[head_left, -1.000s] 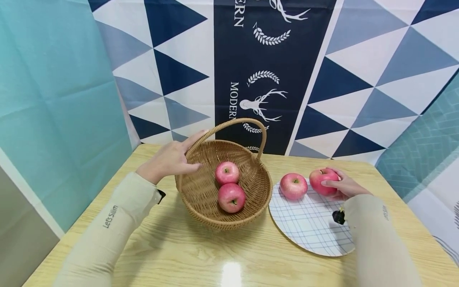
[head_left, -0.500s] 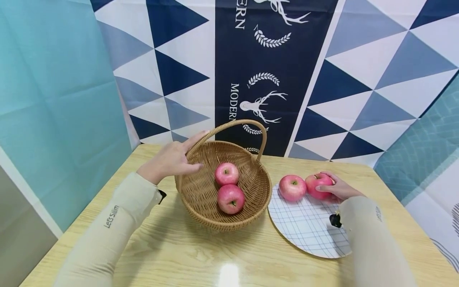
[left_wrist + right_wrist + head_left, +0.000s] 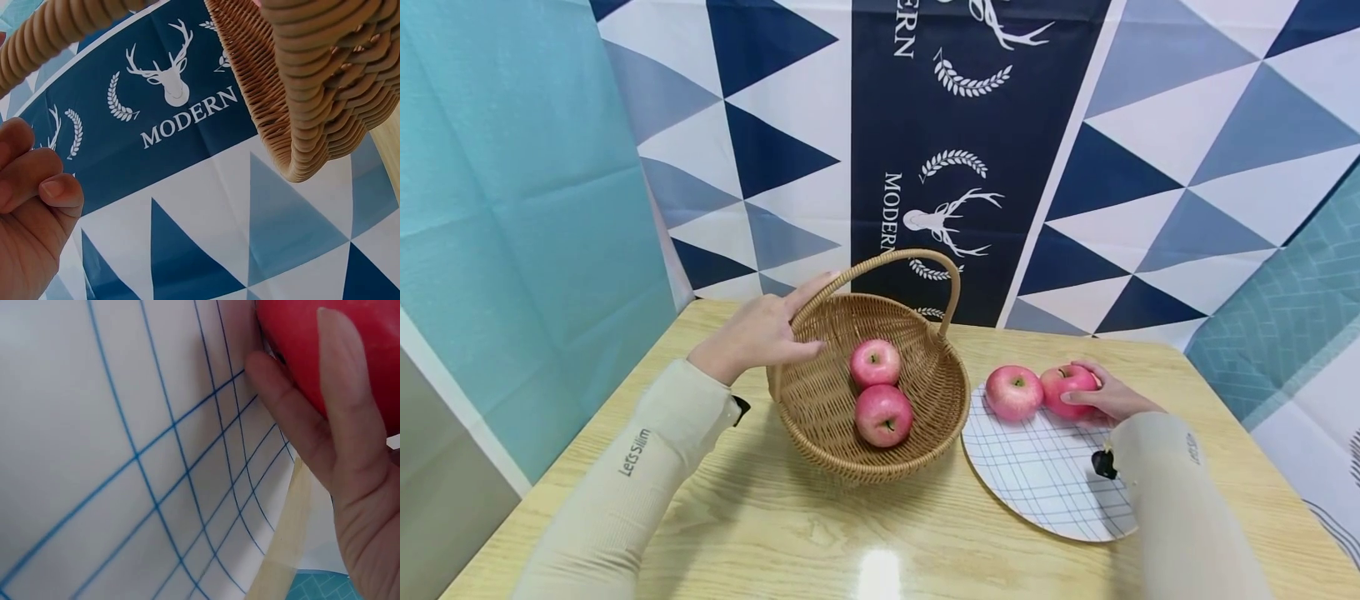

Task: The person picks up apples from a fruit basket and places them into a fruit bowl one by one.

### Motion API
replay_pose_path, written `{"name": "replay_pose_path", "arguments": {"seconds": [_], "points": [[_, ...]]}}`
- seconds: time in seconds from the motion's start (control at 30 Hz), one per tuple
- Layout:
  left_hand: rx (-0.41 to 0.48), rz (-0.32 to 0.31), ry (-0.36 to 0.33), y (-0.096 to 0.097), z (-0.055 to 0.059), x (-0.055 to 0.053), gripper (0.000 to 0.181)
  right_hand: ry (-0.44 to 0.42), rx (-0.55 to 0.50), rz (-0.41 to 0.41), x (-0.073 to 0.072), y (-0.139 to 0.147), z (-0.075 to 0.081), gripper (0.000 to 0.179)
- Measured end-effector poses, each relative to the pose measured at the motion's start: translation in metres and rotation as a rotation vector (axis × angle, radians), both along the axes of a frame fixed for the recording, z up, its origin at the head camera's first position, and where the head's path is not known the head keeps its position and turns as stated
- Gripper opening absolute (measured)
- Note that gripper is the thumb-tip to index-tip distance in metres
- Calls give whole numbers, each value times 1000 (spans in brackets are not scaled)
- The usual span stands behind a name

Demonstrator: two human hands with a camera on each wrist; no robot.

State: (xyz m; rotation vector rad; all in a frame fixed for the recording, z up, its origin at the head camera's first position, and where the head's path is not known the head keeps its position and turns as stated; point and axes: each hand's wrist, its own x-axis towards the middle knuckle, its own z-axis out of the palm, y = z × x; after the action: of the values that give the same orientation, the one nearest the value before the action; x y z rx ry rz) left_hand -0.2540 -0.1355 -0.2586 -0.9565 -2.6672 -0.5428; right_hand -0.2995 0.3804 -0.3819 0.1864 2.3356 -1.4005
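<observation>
Round red apple [image 3: 1060, 386], far side of round white blue-checked plate [image 3: 1045, 483]: our right hand [image 3: 1115, 396] pinches it between thumb and fingers. Left of plate, our left hand [image 3: 756, 336], thumb spread, at brown wicker basket [image 3: 871, 472]. We judge gentle, even pressure best.

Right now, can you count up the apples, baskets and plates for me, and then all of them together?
Apples: 4
Basket: 1
Plate: 1
Total: 6
</observation>
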Motion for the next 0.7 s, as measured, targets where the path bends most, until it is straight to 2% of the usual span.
{"name": "replay_pose_path", "arguments": {"seconds": [0.17, 0.27, 0.53, 0.7], "points": [[9, -2, -16, 0, -1, -1, 82, 5, 186, 91, -1, 2, 6, 104], [9, 0, -20, 0, 0, -1, 82, 9, 235, 112, 0, 4, 9, 107], [-6, 7, -8, 1, 0, -1, 82, 7, 230, 106, 6, 10, 12, 107], [-4, 10, 3, 1, -1, -1, 81, 29, 178, 103, 10, 15, 8, 108]]}}
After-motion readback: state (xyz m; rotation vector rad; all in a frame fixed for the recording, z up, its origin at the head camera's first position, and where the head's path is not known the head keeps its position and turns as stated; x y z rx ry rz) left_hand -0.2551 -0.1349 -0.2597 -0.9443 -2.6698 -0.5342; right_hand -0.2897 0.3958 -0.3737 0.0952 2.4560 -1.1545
